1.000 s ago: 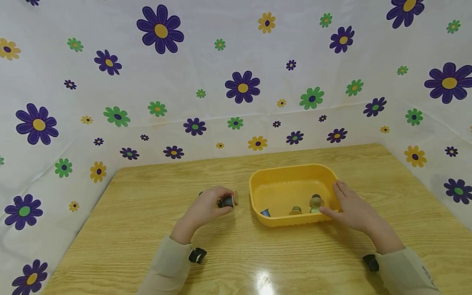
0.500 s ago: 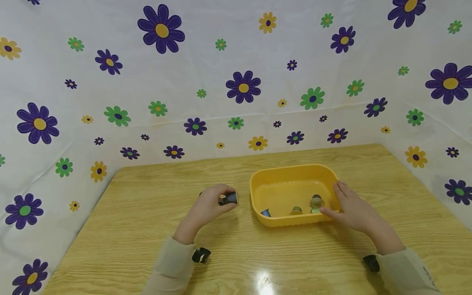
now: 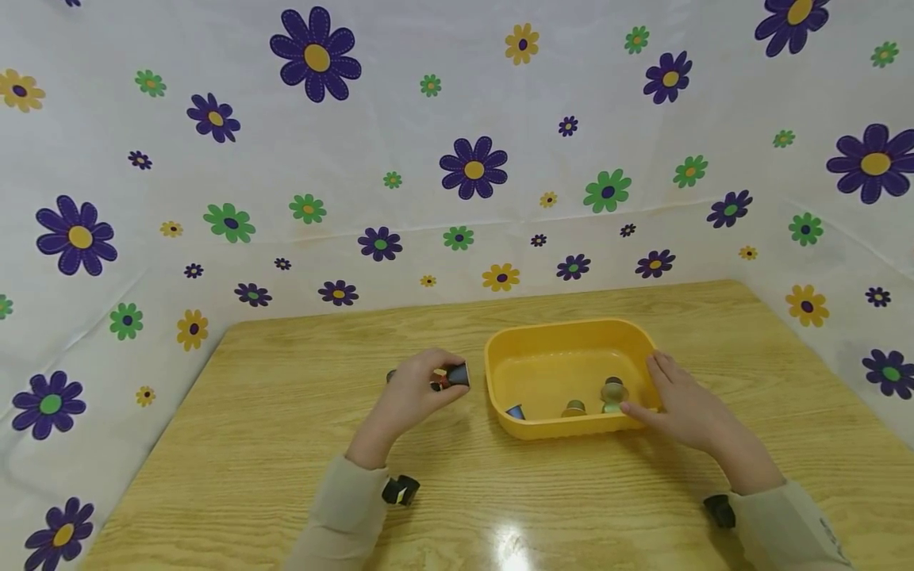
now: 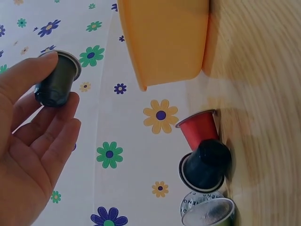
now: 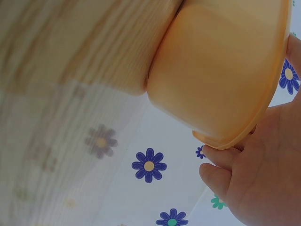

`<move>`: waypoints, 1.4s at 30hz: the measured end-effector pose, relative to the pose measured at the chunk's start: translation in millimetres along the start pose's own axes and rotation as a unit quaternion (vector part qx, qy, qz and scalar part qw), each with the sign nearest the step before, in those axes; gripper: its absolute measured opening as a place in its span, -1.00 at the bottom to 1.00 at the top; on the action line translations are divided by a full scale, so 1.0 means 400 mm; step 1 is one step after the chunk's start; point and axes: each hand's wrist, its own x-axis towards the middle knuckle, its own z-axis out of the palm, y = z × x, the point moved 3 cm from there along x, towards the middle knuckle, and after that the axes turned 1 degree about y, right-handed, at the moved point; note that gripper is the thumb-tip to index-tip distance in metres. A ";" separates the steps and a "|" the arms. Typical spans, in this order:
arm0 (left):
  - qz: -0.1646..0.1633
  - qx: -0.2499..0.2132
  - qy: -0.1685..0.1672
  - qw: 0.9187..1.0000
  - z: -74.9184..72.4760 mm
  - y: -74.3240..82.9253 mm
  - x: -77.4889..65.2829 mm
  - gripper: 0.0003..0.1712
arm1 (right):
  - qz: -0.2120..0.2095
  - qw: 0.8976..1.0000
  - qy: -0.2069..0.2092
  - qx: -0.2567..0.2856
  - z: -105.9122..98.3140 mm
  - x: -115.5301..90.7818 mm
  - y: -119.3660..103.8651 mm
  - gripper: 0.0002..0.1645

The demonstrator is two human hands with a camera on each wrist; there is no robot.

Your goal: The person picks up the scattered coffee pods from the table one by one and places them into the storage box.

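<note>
A dark coffee capsule (image 4: 59, 80) is pinched between the thumb and fingers of my left hand (image 3: 417, 390), left of the yellow tub (image 3: 550, 428). Below that hand, the left wrist view shows a red capsule (image 4: 200, 129), a dark capsule (image 4: 204, 165) and silver-lidded ones (image 4: 209, 212) lying close together on the table. My right hand (image 3: 689, 412) holds the tub at its near right corner, thumb over the front rim and fingers at the right rim. Inside the tub are a blue capsule (image 3: 516, 411), a gold capsule (image 3: 574, 408) and greenish-gold capsules (image 3: 612, 390), partly hidden by the front wall.
The wooden table (image 3: 286, 444) meets a white flower-printed cloth (image 3: 371, 206) at the back and both sides. Black wrist straps show at the left sleeve (image 3: 343, 503) and right sleeve (image 3: 778, 515).
My left hand has moved slightly right and up toward the tub with the dark capsule, uncovering some red beneath it. The right hand and the tub stay in place.
</note>
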 end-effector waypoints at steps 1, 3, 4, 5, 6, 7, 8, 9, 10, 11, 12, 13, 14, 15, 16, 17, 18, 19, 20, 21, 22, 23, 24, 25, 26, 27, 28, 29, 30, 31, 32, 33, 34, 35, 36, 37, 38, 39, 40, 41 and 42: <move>0.005 -0.001 0.002 1.000 0.001 0.003 0.002 -0.63 | 0.000 1.000 0.001 0.000 0.000 0.000 0.001 0.13; 0.014 0.002 0.006 1.000 0.005 0.005 0.007 -0.63 | 0.000 1.000 0.001 0.000 0.001 0.001 0.002 0.13; 0.017 0.005 0.008 1.000 0.006 0.006 0.009 -0.64 | 0.000 1.000 0.001 0.000 0.001 0.001 0.003 0.13; 0.020 0.008 0.009 1.000 0.008 0.008 0.012 -0.64 | 0.000 1.000 0.001 0.001 0.001 0.000 0.003 0.13; 0.022 0.013 0.010 1.000 0.009 0.010 0.014 -0.64 | -0.001 1.000 0.001 0.002 0.002 0.001 0.003 0.13; 0.024 0.015 0.012 1.000 0.011 0.013 0.016 -0.65 | -0.002 1.000 0.001 0.002 0.002 0.001 0.002 0.13; 0.025 0.018 0.014 0.999 0.012 0.015 0.019 -0.65 | -0.002 1.000 0.001 0.002 0.002 0.001 0.003 0.13; 0.026 0.021 0.015 0.999 0.013 0.018 0.021 -0.65 | -0.002 1.000 0.001 0.002 0.002 0.000 0.003 0.13; 0.026 0.024 0.016 0.999 0.015 0.020 0.024 -0.65 | -0.002 1.000 0.001 0.001 0.001 0.000 0.002 0.13; 0.026 0.021 0.017 0.999 0.018 0.022 0.027 -0.65 | -0.001 1.000 0.001 0.000 0.001 -0.001 0.002 0.13; 0.027 0.018 0.016 0.999 0.021 0.025 0.031 -0.65 | -0.002 1.000 0.001 -0.001 0.001 -0.001 0.002 0.13; 0.028 0.010 0.015 0.999 0.025 0.027 0.035 -0.65 | -0.003 1.000 0.002 0.000 0.001 -0.001 0.001 0.12; 0.028 0.004 0.013 0.999 0.030 0.029 0.039 -0.66 | -0.002 1.000 0.002 0.000 0.000 -0.001 0.001 0.12; 0.031 -0.003 0.012 0.999 0.034 0.031 0.043 -0.67 | -0.002 1.000 0.002 0.000 0.000 -0.001 0.001 0.12; 0.032 -0.012 0.009 0.999 0.039 0.033 0.047 -0.67 | -0.002 1.000 0.002 0.001 0.000 -0.001 0.001 0.12; 0.034 -0.022 0.007 0.999 0.044 0.035 0.051 -0.68 | -0.001 1.000 0.001 0.002 -0.001 -0.001 0.001 0.12; 0.036 -0.027 0.006 0.999 0.048 0.039 0.055 -0.68 | -0.001 1.000 0.001 0.003 -0.001 -0.001 0.001 0.13; 0.037 -0.032 0.004 0.999 0.053 0.041 0.058 -0.68 | -0.001 1.000 0.000 0.004 -0.001 -0.001 0.001 0.13; 0.039 -0.032 0.003 0.999 0.058 0.044 0.062 -0.68 | 0.001 1.000 -0.001 0.004 -0.001 -0.001 0.002 0.13; 0.041 -0.030 0.003 0.999 0.062 0.048 0.065 -0.67 | 0.001 1.000 -0.002 0.004 -0.001 -0.001 0.003 0.13; 0.041 -0.030 0.002 0.999 0.066 0.051 0.069 -0.67 | 0.002 1.000 -0.002 0.004 -0.001 -0.002 0.003 0.13; 0.043 -0.030 0.001 0.999 0.070 0.054 0.073 -0.67 | 0.002 1.000 -0.002 0.004 -0.001 -0.002 0.003 0.13; 0.044 -0.032 -0.001 0.999 0.075 0.058 0.077 -0.66 | 0.002 1.000 -0.002 0.004 -0.001 -0.002 0.003 0.13; 0.045 -0.034 -0.003 0.998 0.079 0.060 0.081 -0.66 | 0.002 1.000 -0.002 0.003 -0.001 -0.002 0.003 0.13; 0.045 -0.035 -0.003 0.998 0.083 0.062 0.084 -0.67 | 0.002 1.000 -0.002 0.003 -0.001 -0.002 0.003 0.13; 0.044 -0.037 -0.004 0.998 0.086 0.064 0.087 -0.67 | 0.001 1.000 -0.002 0.002 -0.001 -0.002 0.003 0.13; 0.044 -0.040 -0.004 0.998 0.090 0.065 0.091 -0.67 | 0.001 1.000 -0.003 0.003 -0.001 -0.002 0.002 0.13; 0.043 -0.038 -0.005 0.998 0.093 0.066 0.093 -0.67 | 0.001 1.000 -0.003 0.003 -0.001 -0.002 0.002 0.13; 0.042 -0.036 -0.005 0.998 0.097 0.066 0.096 -0.67 | 0.002 1.000 -0.004 0.005 -0.001 -0.002 0.002 0.13; 0.041 -0.032 -0.006 0.999 0.100 0.066 0.099 -0.67 | 0.002 1.000 -0.005 0.006 -0.001 -0.001 0.001 0.13; 0.040 -0.030 -0.006 0.999 0.104 0.066 0.101 -0.67 | 0.003 1.000 -0.005 0.007 -0.001 -0.001 0.001 0.13; 0.037 -0.026 -0.007 0.999 0.107 0.066 0.103 -0.66 | 0.003 1.000 -0.006 0.008 -0.001 -0.001 0.001 0.13; 0.036 -0.025 -0.008 0.999 0.111 0.066 0.105 -0.66 | 0.004 1.000 -0.007 0.008 -0.001 -0.001 0.000 0.13; 0.034 -0.024 -0.010 0.999 0.115 0.066 0.107 -0.66 | 0.004 1.000 -0.007 0.009 -0.001 0.000 0.000 0.13; 0.032 -0.024 -0.011 0.999 0.119 0.066 0.109 -0.65 | 0.004 1.000 -0.007 0.009 -0.001 0.000 -0.001 0.13; 0.030 -0.025 -0.012 0.999 0.122 0.067 0.110 -0.65 | 0.004 1.000 -0.008 0.010 -0.001 0.000 -0.001 0.13; 0.028 -0.023 -0.012 0.999 0.127 0.067 0.112 -0.65 | 0.004 1.000 -0.008 0.010 -0.001 0.000 -0.001 0.14; 0.027 -0.021 -0.012 0.999 0.130 0.068 0.114 -0.65 | 0.004 1.000 -0.008 0.010 -0.002 0.000 -0.001 0.14; 0.025 -0.021 -0.012 0.999 0.134 0.068 0.116 -0.65 | 0.005 1.000 -0.008 0.010 -0.002 -0.001 -0.001 0.14; 0.023 -0.018 -0.013 0.999 0.138 0.069 0.118 -0.65 | 0.005 1.000 -0.008 0.011 -0.002 -0.001 -0.002 0.14; 0.022 -0.016 -0.014 1.000 0.142 0.070 0.120 -0.65 | 0.005 1.000 -0.008 0.010 -0.002 -0.001 -0.001 0.13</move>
